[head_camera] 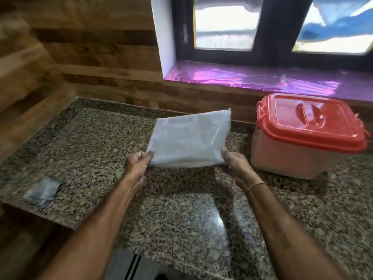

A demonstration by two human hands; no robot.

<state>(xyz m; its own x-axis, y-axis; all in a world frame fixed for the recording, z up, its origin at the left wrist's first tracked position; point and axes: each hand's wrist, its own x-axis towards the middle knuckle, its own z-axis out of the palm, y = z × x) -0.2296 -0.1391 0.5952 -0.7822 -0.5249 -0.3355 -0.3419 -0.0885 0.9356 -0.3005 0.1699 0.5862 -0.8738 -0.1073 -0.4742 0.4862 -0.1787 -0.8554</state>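
Note:
A folded white cloth [187, 140] is held flat above the speckled granite counter [96, 142], its far edge tilted up toward the window. My left hand [137, 163] pinches its near left corner with thumb on top. At the near right corner, my right hand [235, 163] grips the cloth, and a thin bangle sits on that wrist. Both forearms reach in from the bottom of the head view.
A translucent plastic container with a red clip lid [308, 136] stands on the counter to the right of the cloth. A small crumpled grey packet [43, 191] lies near the counter's left front edge. Wood-panel walls rise behind and left; a window sill with shiny purple lining [252, 78] is behind.

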